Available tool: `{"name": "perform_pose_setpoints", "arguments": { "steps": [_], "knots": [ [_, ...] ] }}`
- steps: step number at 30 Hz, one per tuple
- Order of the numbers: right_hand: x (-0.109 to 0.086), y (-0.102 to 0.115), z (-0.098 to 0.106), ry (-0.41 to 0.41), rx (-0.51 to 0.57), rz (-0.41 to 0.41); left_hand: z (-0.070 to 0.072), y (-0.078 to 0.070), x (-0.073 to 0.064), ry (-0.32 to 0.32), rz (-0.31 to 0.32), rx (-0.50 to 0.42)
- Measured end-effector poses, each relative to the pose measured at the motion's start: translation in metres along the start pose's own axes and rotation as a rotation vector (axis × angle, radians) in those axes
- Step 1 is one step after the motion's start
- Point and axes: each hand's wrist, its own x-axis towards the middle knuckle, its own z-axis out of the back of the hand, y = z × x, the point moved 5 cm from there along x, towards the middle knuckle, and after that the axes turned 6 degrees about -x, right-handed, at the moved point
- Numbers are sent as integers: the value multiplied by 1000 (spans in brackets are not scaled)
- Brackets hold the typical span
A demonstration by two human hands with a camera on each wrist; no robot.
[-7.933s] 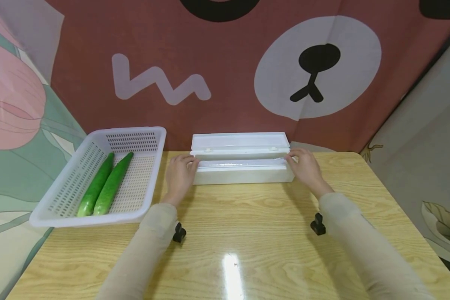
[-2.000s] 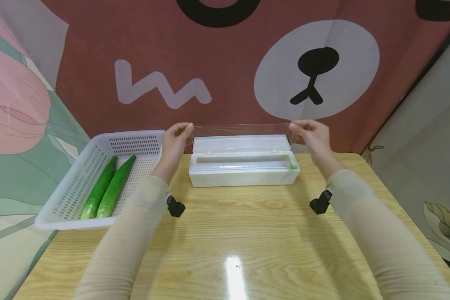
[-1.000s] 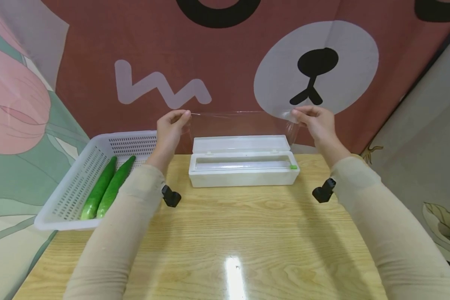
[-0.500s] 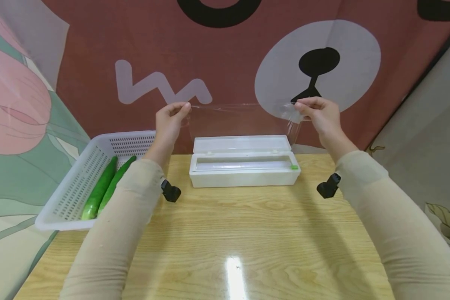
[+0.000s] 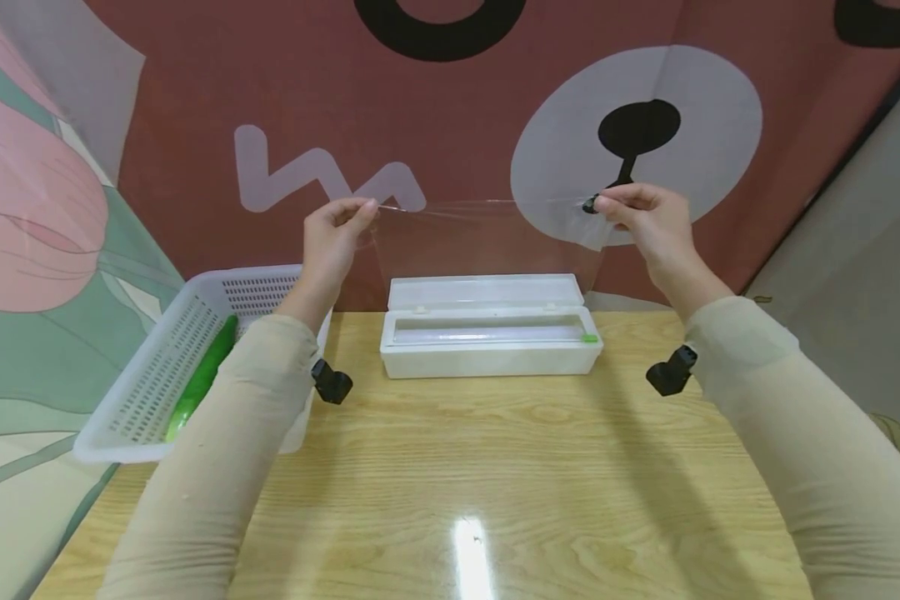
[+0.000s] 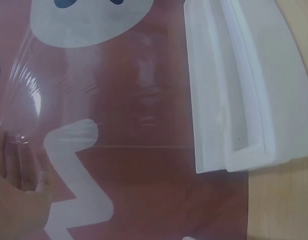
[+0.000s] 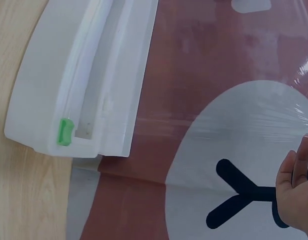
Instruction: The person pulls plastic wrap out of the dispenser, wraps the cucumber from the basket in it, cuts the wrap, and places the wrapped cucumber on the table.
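Note:
A sheet of clear cling film (image 5: pixel 487 237) stretches up from a white cling film dispenser (image 5: pixel 491 361) with its lid (image 5: pixel 486 292) raised. My left hand (image 5: pixel 333 246) pinches the film's upper left corner between thumb and finger. At the upper right corner, my right hand (image 5: pixel 656 229) pinches it the same way. Both hands are raised above the lid, and the film is taut between them. Inside the dispenser lies the roll (image 5: pixel 487 333); a green slider (image 7: pixel 65 132) sits at its right end. Creases in the film gather toward the left hand (image 6: pixel 21 185) in the left wrist view.
A white plastic basket (image 5: pixel 127 452) stands on the left of the wooden table (image 5: pixel 450 467). In it a green cucumber (image 5: pixel 204 375) shows; the left sleeve covers the rest. A printed curtain (image 5: pixel 450 108) hangs right behind the dispenser.
Both hands went from the dispenser's front edge to above its lid, drawing the film out and up. Over the last second they rose a little more and spread slightly apart.

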Motion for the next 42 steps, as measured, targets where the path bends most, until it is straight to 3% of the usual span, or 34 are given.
{"name": "perform_pose_setpoints", "arguments": {
  "steps": [11, 16, 21, 28, 33, 42],
  "knots": [
    [0, 8, 2, -10, 56, 25, 0, -11, -2, 30, -1, -6],
    [-11, 6, 2, -22, 108, 26, 2, -11, -9, 35, 29, -32],
    [-27, 2, 2, -69, 233, 14, 3, -12, -20, 47, 25, -38],
    [-52, -3, 10, -84, 266, 42, 8, -11, -46, 92, -31, -36],
    [-70, -5, 15, -41, 299, 90, 13, -10, -66, 137, -71, 12],
    [-101, -16, 25, 25, 258, 155, 25, -2, -103, 194, -89, 131]
  ]
}}
